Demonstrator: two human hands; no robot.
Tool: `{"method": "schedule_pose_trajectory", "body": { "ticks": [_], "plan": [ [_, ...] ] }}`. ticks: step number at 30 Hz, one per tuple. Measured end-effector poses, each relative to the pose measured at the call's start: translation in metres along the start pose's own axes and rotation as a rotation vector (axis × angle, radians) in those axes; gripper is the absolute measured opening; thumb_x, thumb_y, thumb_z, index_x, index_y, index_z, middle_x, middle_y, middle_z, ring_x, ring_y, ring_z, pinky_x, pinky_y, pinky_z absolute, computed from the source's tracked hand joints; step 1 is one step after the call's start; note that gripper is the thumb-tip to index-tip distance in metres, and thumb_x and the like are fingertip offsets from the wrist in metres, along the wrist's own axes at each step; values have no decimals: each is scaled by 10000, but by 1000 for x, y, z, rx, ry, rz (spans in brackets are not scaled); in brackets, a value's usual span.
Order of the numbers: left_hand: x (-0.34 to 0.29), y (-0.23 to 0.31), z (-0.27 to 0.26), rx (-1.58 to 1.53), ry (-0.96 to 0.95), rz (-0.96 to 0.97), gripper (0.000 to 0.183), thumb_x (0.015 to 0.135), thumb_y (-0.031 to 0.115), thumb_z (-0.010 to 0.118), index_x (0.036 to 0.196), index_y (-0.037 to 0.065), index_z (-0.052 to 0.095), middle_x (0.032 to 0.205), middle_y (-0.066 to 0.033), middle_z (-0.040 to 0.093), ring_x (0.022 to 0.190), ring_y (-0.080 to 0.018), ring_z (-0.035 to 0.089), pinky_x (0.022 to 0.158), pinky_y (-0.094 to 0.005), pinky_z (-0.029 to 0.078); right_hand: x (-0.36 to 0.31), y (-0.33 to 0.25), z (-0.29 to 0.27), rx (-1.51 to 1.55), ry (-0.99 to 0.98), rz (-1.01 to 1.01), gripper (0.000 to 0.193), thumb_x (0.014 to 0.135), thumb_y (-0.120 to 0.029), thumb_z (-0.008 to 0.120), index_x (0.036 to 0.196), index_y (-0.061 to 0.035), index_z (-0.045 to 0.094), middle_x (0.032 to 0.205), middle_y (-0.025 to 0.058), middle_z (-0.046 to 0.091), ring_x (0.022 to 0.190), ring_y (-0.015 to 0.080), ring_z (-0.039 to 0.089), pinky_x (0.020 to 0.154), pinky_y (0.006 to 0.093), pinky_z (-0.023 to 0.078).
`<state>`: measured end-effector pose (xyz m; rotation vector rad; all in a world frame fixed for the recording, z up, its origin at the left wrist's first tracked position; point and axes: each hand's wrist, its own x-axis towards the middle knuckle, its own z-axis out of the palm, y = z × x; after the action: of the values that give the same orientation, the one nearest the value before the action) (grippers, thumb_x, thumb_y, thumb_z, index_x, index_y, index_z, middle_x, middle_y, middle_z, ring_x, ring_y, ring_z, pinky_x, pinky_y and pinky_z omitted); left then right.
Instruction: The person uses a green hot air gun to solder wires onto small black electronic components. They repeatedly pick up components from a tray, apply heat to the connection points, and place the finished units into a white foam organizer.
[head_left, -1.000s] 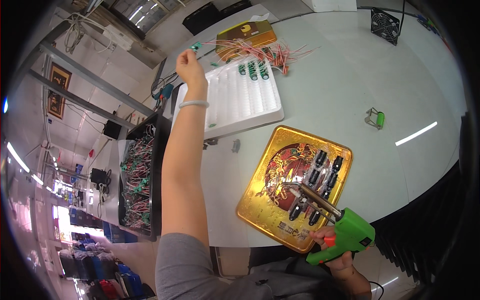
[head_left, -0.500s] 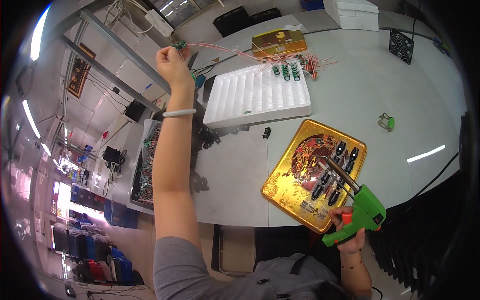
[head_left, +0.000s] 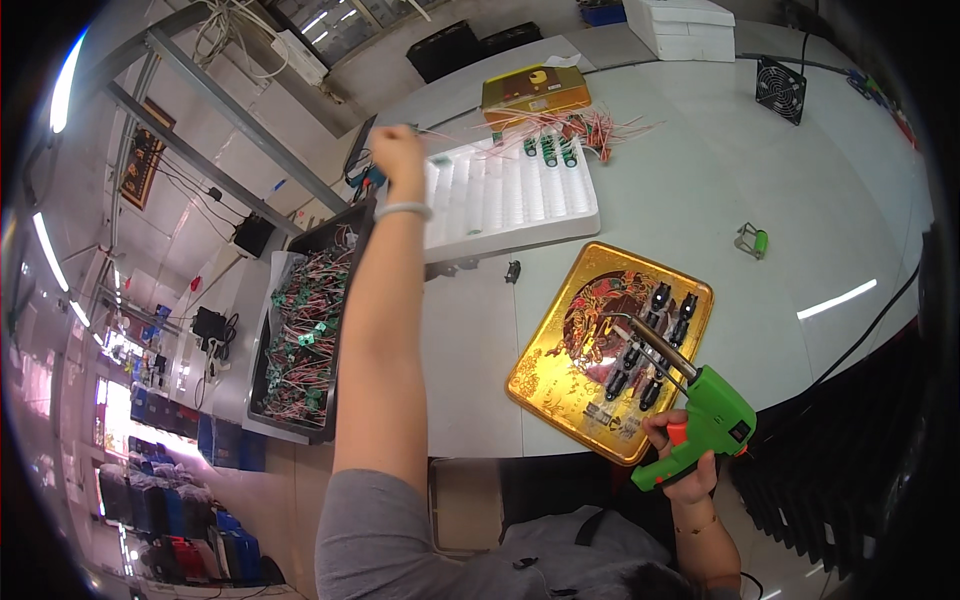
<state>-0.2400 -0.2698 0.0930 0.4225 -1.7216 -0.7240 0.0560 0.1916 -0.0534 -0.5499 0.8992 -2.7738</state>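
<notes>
My left hand (head_left: 400, 160) is closed over the far left end of the white foam tray (head_left: 520, 225). At its fingertips a bit of green circuit board with thin pinkish wires shows; most of the board is hidden by the fingers. In my right hand (head_left: 690, 483) is a green soldering gun (head_left: 722, 412), a finger at its orange trigger. Its metal tip points up and left over a gold tin lid (head_left: 550, 375). On the lid lie several small black parts (head_left: 683, 318). Several green boards (head_left: 549, 152) stand at the tray's far right end.
Beside my left forearm, a black bin (head_left: 335, 400) is heaped with wired circuit boards (head_left: 305, 340). A gold tin (head_left: 535, 92) stands behind the tray, near loose wires (head_left: 600, 130). A small black piece (head_left: 513, 271), a green-handled wire piece (head_left: 752, 241) and a fan (head_left: 780, 90) sit on the table.
My left hand has come right and nearer, from beyond the tray's corner to over its far left end, drawing the wires back. The right hand keeps its hold on the soldering gun.
</notes>
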Motion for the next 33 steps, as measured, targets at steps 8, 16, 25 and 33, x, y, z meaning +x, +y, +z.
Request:
{"method": "schedule_pose_trajectory", "body": {
  "ticks": [8, 16, 25, 33],
  "plan": [
    [43, 92, -107, -761, 162, -109, 37, 820, 36, 352, 841, 12, 336, 746, -135, 516, 626, -184, 564, 551, -296, 525, 1, -2, -8, -20, -3, -24, 563, 835, -458, 424, 1129, 20, 389, 1076, 154, 448, 1059, 259, 450, 942, 437, 356],
    [-19, 152, -204, -807, -355, -54, 66, 853, 73, 365, 819, 18, 376, 701, -112, 537, 633, -185, 564, 630, -300, 492, 0, 1, -3, 4, -9, -35, 560, 838, -459, 420, 1148, 5, 381, 1088, 149, 438, 1054, 257, 445, 939, 423, 354],
    [-195, 184, -260, -797, -910, -760, 73, 886, 131, 397, 912, 78, 353, 607, 1, 379, 445, -61, 309, 430, -211, 298, -3, -9, -3, 40, -47, -12, 620, 821, -452, 464, 1170, 44, 336, 1127, 173, 391, 1003, 245, 482, 851, 370, 454],
    [-292, 208, -271, -831, -1010, -647, 256, 899, 134, 394, 1131, 41, 338, 731, -18, 447, 579, -40, 372, 491, -159, 306, -10, -23, 58, -423, -68, 209, 614, 647, -117, 719, 1163, 6, 408, 1161, 135, 443, 830, 163, 568, 719, 262, 482]
  ]
}}
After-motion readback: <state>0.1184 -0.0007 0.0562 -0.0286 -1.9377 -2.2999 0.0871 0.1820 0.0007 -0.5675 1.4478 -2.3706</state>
